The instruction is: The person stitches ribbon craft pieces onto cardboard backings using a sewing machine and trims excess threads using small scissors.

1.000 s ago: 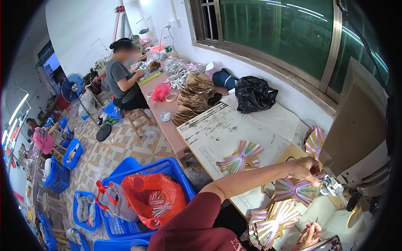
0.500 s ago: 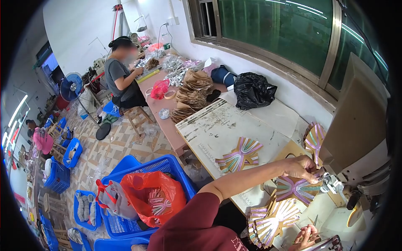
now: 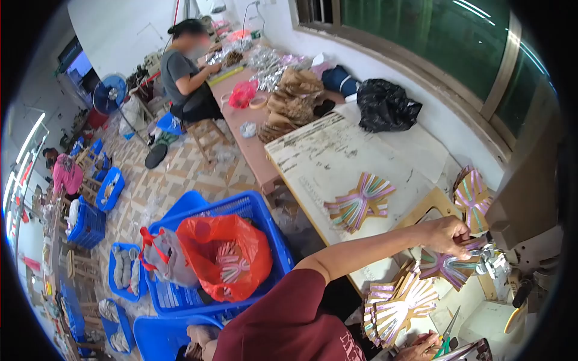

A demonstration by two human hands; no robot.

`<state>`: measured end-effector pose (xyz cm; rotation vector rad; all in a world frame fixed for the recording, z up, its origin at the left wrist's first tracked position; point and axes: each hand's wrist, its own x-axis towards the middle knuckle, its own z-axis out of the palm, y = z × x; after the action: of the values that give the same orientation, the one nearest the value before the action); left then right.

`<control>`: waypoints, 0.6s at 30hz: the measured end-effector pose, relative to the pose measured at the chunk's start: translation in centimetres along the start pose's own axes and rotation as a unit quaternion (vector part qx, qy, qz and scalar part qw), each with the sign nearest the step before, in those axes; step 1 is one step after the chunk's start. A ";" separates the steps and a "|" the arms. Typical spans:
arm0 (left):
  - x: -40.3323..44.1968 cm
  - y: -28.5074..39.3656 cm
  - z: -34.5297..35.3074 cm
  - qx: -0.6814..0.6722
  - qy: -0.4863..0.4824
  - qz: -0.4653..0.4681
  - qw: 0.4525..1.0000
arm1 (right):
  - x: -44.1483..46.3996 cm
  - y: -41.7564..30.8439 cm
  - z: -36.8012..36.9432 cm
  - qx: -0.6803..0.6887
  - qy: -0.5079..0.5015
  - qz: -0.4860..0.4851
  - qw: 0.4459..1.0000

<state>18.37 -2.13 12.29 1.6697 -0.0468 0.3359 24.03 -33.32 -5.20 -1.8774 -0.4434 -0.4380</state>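
My left hand reaches to the sewing machine's metal presser foot, its fingers closed on the edge of a bow-shaped brown piece with glittery strips. That piece lies flat beside the foot. Low in the picture, my right hand is curled around green-handled scissors, blades pointing up and away. Part of this hand is cut off by the lower edge. A stack of similar striped pieces lies between my arms. Another bow-shaped piece rests on the white table, and more lie behind the machine.
A black plastic bag and stacked brown pieces stand toward the back. Left of me, a blue basket holds a red bag. A person sits at the pink table; another person is farther left.
The view has shifted, so the scene sits further right and higher. The striped piece has turned slightly under my left hand. More of the scissors in my right hand now shows.
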 end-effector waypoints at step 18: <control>0.1 -0.5 0.4 -0.057 0.000 0.006 0.998 | -0.4 0.1 0.4 0.117 0.025 0.118 0.986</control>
<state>18.61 -2.42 11.79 1.5575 -0.0736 0.3365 23.75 -33.02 -5.65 -1.6621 -0.2253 -0.2608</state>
